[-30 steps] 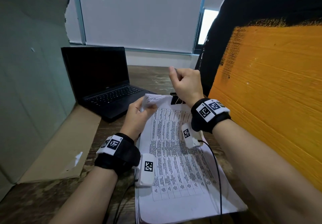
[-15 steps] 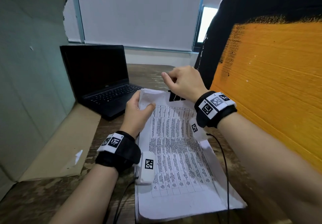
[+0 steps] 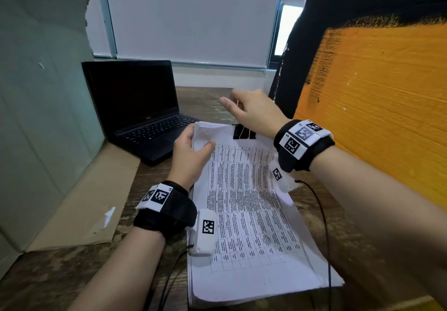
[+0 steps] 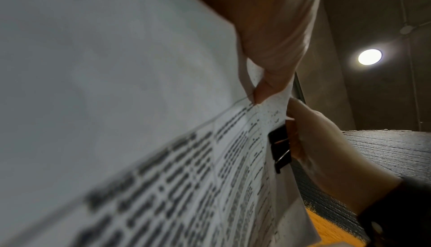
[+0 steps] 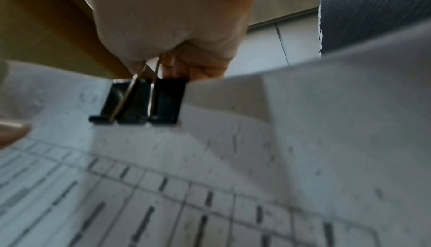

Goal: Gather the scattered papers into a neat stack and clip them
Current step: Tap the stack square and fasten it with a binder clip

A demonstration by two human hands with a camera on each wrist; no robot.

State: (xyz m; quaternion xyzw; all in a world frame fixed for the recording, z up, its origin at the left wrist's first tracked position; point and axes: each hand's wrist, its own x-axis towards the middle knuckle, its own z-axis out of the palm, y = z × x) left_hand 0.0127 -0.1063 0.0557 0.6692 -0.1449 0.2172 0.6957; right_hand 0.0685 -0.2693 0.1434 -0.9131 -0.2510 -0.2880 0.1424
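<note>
A stack of printed papers [image 3: 244, 214] with table text lies on the wooden desk [image 3: 72, 274]. A black binder clip [image 3: 244, 133] sits on its far edge. My left hand [image 3: 200, 144] pinches the stack's far left corner, thumb on top; the left wrist view shows that thumb [image 4: 275, 66] pressed on the sheets [image 4: 140, 103] close to the clip [image 4: 279, 147]. My right hand [image 3: 232, 102] is curled above the clip. In the right wrist view its fingers [image 5: 186, 66] pinch the clip's [image 5: 140, 101] upright wire handles.
An open black laptop [image 3: 135, 107] stands at the far left of the desk. Flat cardboard [image 3: 79, 202] lies at the left. An orange and black board [image 3: 375, 93] walls off the right side. A thin black cable [image 3: 324, 226] trails over the stack's right edge.
My left hand has brought the lifted, curled corner down flat onto the stack. My right hand stays over the clip, shifted slightly left.
</note>
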